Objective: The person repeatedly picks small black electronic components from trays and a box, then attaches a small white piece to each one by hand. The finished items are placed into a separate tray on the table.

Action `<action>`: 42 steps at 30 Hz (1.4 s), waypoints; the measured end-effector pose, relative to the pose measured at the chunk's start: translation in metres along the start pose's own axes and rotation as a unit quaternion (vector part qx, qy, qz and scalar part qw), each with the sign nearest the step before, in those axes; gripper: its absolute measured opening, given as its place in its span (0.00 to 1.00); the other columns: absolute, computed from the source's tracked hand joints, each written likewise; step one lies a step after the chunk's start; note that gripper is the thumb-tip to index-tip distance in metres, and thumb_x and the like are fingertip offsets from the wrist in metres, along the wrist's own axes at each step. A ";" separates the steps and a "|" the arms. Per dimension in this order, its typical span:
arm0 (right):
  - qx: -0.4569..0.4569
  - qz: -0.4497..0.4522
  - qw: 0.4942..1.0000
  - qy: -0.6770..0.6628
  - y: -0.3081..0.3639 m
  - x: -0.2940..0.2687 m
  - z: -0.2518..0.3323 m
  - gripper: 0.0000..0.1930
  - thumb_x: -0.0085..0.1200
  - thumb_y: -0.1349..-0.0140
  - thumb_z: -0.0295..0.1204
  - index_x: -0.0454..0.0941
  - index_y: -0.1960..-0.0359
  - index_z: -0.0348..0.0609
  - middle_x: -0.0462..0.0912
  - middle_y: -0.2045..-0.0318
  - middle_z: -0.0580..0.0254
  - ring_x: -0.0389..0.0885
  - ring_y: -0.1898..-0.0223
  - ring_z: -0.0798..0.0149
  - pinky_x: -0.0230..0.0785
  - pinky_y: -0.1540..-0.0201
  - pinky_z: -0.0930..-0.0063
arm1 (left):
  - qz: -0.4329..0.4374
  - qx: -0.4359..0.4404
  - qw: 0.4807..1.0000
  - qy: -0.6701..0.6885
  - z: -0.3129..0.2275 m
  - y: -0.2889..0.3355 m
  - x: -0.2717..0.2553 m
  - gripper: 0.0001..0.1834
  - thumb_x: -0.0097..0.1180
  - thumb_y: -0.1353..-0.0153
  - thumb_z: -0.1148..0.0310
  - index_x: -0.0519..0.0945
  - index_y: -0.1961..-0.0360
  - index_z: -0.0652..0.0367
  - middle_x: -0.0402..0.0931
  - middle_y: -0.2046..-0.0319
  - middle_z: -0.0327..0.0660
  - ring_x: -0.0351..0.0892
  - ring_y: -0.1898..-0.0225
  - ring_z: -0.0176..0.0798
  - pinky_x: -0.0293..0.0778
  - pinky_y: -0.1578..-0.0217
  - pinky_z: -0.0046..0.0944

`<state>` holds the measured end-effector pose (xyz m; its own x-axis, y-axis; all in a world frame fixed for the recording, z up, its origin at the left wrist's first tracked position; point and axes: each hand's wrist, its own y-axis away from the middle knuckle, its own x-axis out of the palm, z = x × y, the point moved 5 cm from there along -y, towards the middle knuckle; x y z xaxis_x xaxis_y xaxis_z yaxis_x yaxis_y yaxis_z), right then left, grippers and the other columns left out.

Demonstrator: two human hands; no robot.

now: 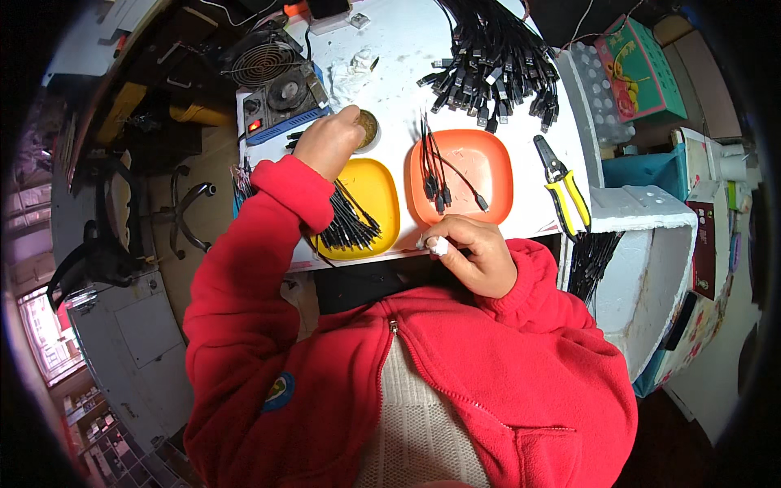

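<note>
The right hand has its thumb and forefinger brought together in front of the chest, with something white at their tips; whether it is gripped or wrapped round a finger, I cannot tell. The left hand reaches farther out, its fingers curled down beside a round pot; I cannot tell whether they grip anything. Dark cable ends show just left of that hand.

Below it sits a yellow tray with a heap of black cables in it, connectors toward the person. Beside it, just beyond the right hand, an orange tray holds a few more cables, their thin ends crossing its far rim. To its right lie wire cutters with yellow and black handles.

Past the left hand stands a blue device with a lit red switch, and a crumpled white wad near it. A big cable bundle spreads over the far side of the white table. A foam box stands at the right.
</note>
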<state>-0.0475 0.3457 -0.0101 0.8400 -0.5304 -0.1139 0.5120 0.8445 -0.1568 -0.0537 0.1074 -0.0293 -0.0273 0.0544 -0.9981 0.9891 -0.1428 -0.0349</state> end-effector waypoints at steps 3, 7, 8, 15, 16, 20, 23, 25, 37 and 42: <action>-0.006 -0.005 1.000 0.000 0.000 0.000 0.000 0.06 0.49 0.35 0.26 0.77 0.63 0.36 0.79 0.71 0.55 0.79 0.71 0.61 0.70 0.67 0.73 | -0.013 -0.005 1.000 0.016 -0.002 -0.001 0.000 0.01 0.53 0.54 0.80 0.77 0.78 0.66 0.72 0.69 0.50 0.79 0.68 0.52 0.75 0.67 0.45; -0.011 -0.012 1.000 -0.001 0.001 -0.001 0.001 0.07 0.49 0.35 0.26 0.77 0.64 0.36 0.80 0.71 0.55 0.79 0.70 0.62 0.70 0.67 0.74 | -0.017 -0.035 0.999 0.036 0.002 0.003 -0.003 0.05 0.54 0.51 0.79 0.79 0.71 0.65 0.72 0.68 0.48 0.77 0.67 0.52 0.74 0.67 0.44; -0.005 -0.009 1.000 -0.001 0.001 -0.001 0.000 0.06 0.49 0.36 0.24 0.77 0.63 0.35 0.79 0.70 0.56 0.79 0.70 0.63 0.70 0.66 0.74 | -0.038 -0.033 0.998 0.049 0.004 0.006 -0.008 0.05 0.58 0.51 0.80 0.79 0.70 0.65 0.72 0.68 0.48 0.77 0.67 0.52 0.73 0.66 0.43; 0.004 -0.012 1.000 0.006 0.003 0.003 0.000 0.06 0.50 0.36 0.25 0.77 0.64 0.36 0.78 0.72 0.56 0.79 0.73 0.63 0.70 0.68 0.74 | -0.208 -0.044 0.961 0.176 0.015 0.033 -0.061 0.06 0.62 0.49 0.79 0.80 0.68 0.66 0.73 0.70 0.46 0.76 0.68 0.49 0.72 0.67 0.39; -0.001 -0.012 1.000 0.010 0.003 0.004 0.000 0.06 0.50 0.36 0.26 0.77 0.64 0.36 0.78 0.73 0.56 0.78 0.73 0.63 0.70 0.68 0.74 | -0.217 -0.050 0.959 0.176 0.017 0.037 -0.067 0.07 0.62 0.49 0.79 0.80 0.68 0.66 0.74 0.70 0.46 0.76 0.68 0.48 0.72 0.67 0.39; 0.005 -0.001 1.000 0.010 0.004 0.008 0.000 0.06 0.50 0.35 0.26 0.77 0.64 0.36 0.78 0.73 0.56 0.78 0.73 0.62 0.69 0.68 0.74 | -0.252 -0.112 0.947 0.163 0.037 0.047 -0.078 0.07 0.62 0.50 0.79 0.79 0.68 0.66 0.75 0.69 0.47 0.76 0.67 0.48 0.72 0.65 0.39; 0.015 0.007 1.000 0.005 0.004 0.008 0.000 0.06 0.50 0.35 0.26 0.77 0.63 0.35 0.79 0.72 0.55 0.79 0.72 0.62 0.70 0.67 0.75 | -0.281 -0.106 0.948 0.102 0.058 0.048 -0.078 0.07 0.62 0.50 0.78 0.80 0.68 0.65 0.76 0.70 0.46 0.78 0.69 0.46 0.73 0.67 0.37; 0.018 0.006 1.000 0.018 0.004 0.008 0.000 0.06 0.49 0.35 0.26 0.77 0.63 0.35 0.79 0.71 0.55 0.79 0.72 0.62 0.70 0.67 0.75 | -0.278 -0.114 0.951 0.078 0.075 0.046 -0.072 0.06 0.62 0.50 0.78 0.80 0.68 0.65 0.76 0.70 0.46 0.77 0.68 0.47 0.73 0.66 0.38; 0.024 0.014 1.000 0.014 -0.002 0.005 -0.001 0.07 0.49 0.35 0.26 0.78 0.64 0.35 0.82 0.69 0.55 0.82 0.68 0.60 0.72 0.64 0.74 | -0.193 -0.125 0.973 0.006 0.115 0.026 -0.045 0.06 0.61 0.50 0.79 0.80 0.68 0.66 0.73 0.70 0.48 0.77 0.67 0.52 0.73 0.66 0.42; 0.035 0.013 0.999 0.005 -0.003 0.005 -0.004 0.07 0.48 0.34 0.26 0.78 0.64 0.35 0.82 0.69 0.54 0.82 0.68 0.60 0.72 0.63 0.74 | -0.171 -0.127 0.977 0.001 0.117 0.023 -0.043 0.07 0.60 0.49 0.79 0.81 0.67 0.65 0.74 0.69 0.48 0.77 0.66 0.53 0.73 0.66 0.42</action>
<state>-0.0456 0.3402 -0.0141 0.8519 -0.5079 -0.1275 0.5008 0.8613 -0.0853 -0.0465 -0.0134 0.0065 -0.3634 0.0587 -0.9298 0.9258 0.1347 -0.3533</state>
